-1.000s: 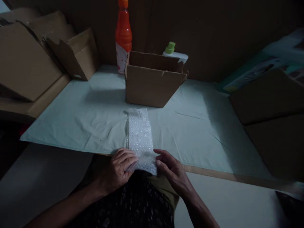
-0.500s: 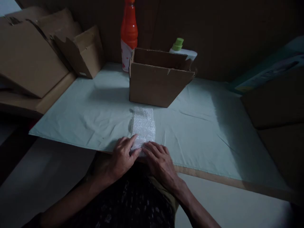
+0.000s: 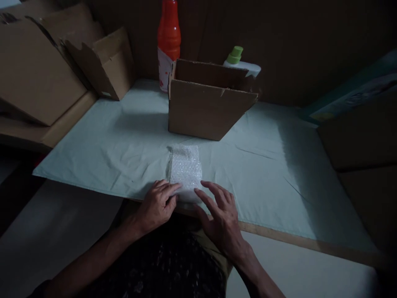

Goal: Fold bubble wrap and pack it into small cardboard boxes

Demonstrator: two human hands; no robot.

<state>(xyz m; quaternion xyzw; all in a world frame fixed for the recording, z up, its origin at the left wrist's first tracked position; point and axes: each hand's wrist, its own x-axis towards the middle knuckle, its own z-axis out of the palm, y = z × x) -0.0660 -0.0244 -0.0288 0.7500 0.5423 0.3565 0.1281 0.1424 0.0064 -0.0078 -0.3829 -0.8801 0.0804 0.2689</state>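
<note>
A folded piece of bubble wrap (image 3: 186,165) lies on the pale green cloth near the front edge of the table. At its near left corner, my left hand (image 3: 159,203) is closed, thumb and fingers pinching the wrap. My right hand (image 3: 221,211) is beside the near right corner, its fingers spread and curved, the fingertips close to the wrap's edge. Whether anything is inside the wrap cannot be made out.
Behind the wrap stands an open cardboard box (image 3: 207,109). A red-orange bottle (image 3: 169,37) and a white bottle with a green cap (image 3: 236,54) are behind it. More cardboard boxes (image 3: 40,70) are at left. A teal box (image 3: 350,89) lies at right.
My right hand has lifted off the wrap's near edge, moved right and spread its fingers. My left hand stays at the near left corner.
</note>
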